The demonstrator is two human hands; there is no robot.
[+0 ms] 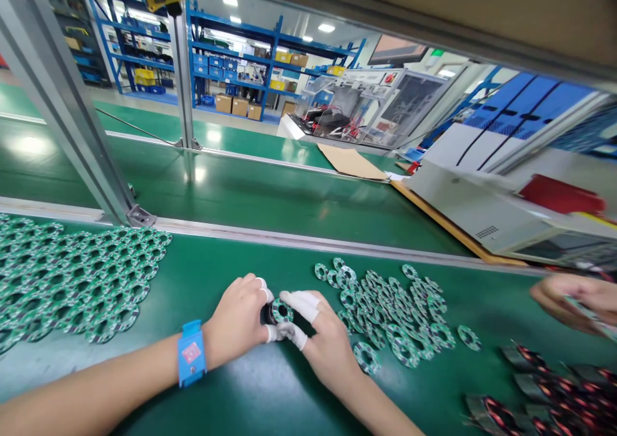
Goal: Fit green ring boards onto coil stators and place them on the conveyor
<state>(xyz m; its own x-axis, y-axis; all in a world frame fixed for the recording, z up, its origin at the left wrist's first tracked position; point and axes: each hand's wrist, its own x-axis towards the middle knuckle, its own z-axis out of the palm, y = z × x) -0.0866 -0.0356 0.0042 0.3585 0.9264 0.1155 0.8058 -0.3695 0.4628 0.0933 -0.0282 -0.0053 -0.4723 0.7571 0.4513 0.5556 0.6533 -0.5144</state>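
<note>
A green ring-shaped circuit board [282, 310] stands tilted between my two hands, against a dark round part [267, 314] that is mostly hidden by fingers. My left hand [240, 317], with white finger covers and a blue wrist strap [191, 354], is closed around the dark part from the left. The fingers of my right hand [328, 336], also in white covers, pinch the ring board at its top and bottom edge. Beside my right hand lies a loose heap of similar ring boards [385, 301].
Overlapping rows of ring boards [72, 275] cover the left of the green bench [216, 256]. Copper-wound motor stators [496, 417] sit at lower right. Another person's hand [578, 301] holds a ring board there. A metal post [72, 101] rises at left; a rail [270, 242] runs behind.
</note>
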